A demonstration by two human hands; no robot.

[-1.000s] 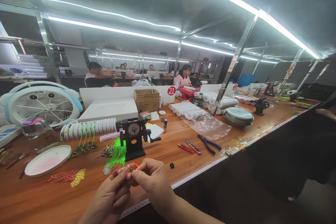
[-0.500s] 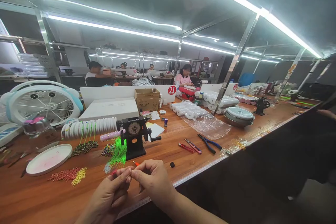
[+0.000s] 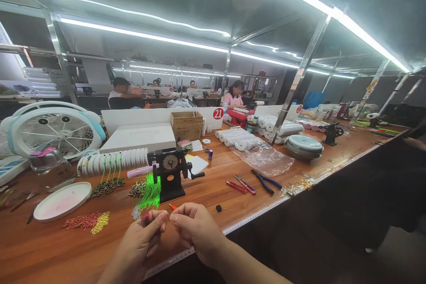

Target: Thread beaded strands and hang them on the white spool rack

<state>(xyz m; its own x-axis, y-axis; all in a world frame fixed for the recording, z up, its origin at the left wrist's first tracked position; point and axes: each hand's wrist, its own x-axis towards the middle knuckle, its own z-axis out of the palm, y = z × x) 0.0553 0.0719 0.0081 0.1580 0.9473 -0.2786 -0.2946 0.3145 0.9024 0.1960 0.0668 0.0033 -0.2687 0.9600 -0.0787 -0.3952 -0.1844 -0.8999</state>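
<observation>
The left hand [image 3: 146,233] and right hand [image 3: 198,230] meet almost tip to tip, a small gap between them. Each has thumb and forefinger drawn together in a narrow pinch; whether anything tiny sits in either pinch cannot be told. One small red piece [image 3: 145,216] lies against the left forefinger, wrapped or gripped, one cannot say.

The step in hand appears to be fine fingertip work on something very small, and the next move seems to call for steady fingers and close alignment of the two pinches.

Just beyond the fingertips lies one orange-tipped tool [image 3: 172,207], and farther beyond them stands one black cranked machine [image 3: 170,177]. Left of the left hand are two heaps, one of red pieces [image 3: 76,222], one of yellow pieces [image 3: 100,223], too many to count; one bunch of green cords [image 3: 151,193] is nearer. Beyond the right hand, to its right, are one black bit [image 3: 218,208] and one pair of blue-handled pliers [image 3: 266,182].
</observation>
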